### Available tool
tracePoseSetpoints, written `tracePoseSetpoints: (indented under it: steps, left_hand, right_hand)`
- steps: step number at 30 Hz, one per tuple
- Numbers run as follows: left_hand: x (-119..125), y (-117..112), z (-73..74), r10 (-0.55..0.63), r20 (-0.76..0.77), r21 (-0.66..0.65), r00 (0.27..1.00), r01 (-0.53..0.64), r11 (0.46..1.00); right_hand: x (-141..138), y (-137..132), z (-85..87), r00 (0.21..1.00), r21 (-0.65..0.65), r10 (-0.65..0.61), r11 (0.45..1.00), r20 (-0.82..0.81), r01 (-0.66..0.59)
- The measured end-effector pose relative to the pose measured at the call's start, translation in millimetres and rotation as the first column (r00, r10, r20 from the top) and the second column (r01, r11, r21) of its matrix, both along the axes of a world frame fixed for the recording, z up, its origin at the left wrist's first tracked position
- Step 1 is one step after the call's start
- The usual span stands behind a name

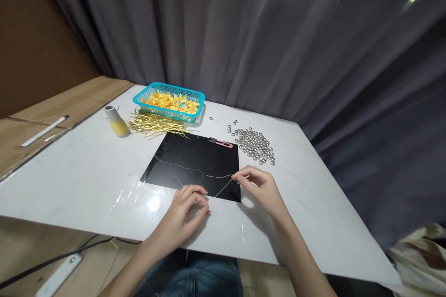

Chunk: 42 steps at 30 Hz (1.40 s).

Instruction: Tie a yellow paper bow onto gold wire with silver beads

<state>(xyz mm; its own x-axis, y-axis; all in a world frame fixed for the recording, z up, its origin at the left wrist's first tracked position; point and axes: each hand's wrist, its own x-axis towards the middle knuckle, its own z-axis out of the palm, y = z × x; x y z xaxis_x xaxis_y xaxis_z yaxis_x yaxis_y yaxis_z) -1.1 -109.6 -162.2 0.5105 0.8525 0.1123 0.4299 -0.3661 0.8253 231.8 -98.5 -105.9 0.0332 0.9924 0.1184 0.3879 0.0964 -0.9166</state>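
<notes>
Between our left hand (190, 206) and right hand (257, 184), lower down, we wear faded blue jeans (198, 276); our forearms (298, 250) are bare.

Left hand (181, 211) hides a stretch of gold cord (190, 168), so can't tell its path there, plus the bottom edge chops off the jeans (191, 278).

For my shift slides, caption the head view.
Right hand pinches thin gold thread over black mat, pink-handled snips at its far edge.
</notes>
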Motion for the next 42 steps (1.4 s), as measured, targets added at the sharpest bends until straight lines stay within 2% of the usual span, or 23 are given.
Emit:
tracePoseSetpoints:
  steps: [6, 10, 19, 24, 32, 37, 39, 42]
  left_hand:
    - [15, 2, -7.5, -0.014, -0.047, 0.077, 0.999, 0.017, 0.997]
    - [20, 4, -10.0, -0.025, -0.037, 0.105, 0.999, 0.029, 0.994]
    - [19, 16, -3.0, 0.018, -0.087, 0.244, 0.996, 0.003, 0.970]
    - [16, 28, 0.5, 0.080, -0.090, 0.317, 0.993, -0.048, 0.947]
    - [10, 39, 14.1, 0.115, -0.105, 0.388, 0.988, -0.066, 0.919]
    - [9, 42, 30.8, 0.165, -0.012, 0.520, 0.986, -0.134, 0.844]
    - [12, 45, 38.7, 0.139, 0.026, 0.552, 0.990, -0.130, 0.823]
    - [18, 53, 48.5, 0.022, -0.015, 0.537, 1.000, -0.010, 0.844]
  right_hand:
    - [18, -5, 0.0, 0.991, 0.029, -0.121, 0.992, -0.057, 0.123]
    - [22, -6, 3.2, 0.983, 0.056, -0.156, 0.985, -0.099, 0.162]
    - [14, 2, 19.5, 0.979, 0.127, -0.125, 0.981, -0.158, 0.146]
    - [11, 10, 35.1, 0.983, 0.206, -0.086, 0.971, -0.164, 0.119]
    - [6, 21, 65.7, 0.981, 0.296, -0.066, 0.948, -0.185, 0.119]
    - [2, 19, 74.3, 0.982, 0.311, -0.048, 0.945, -0.183, 0.104]
    - [2, 19, 74.3, 0.982, 0.311, -0.046, 0.945, -0.182, 0.101]
    - [3, 19, 72.0, 0.983, 0.309, -0.042, 0.946, -0.179, 0.097]
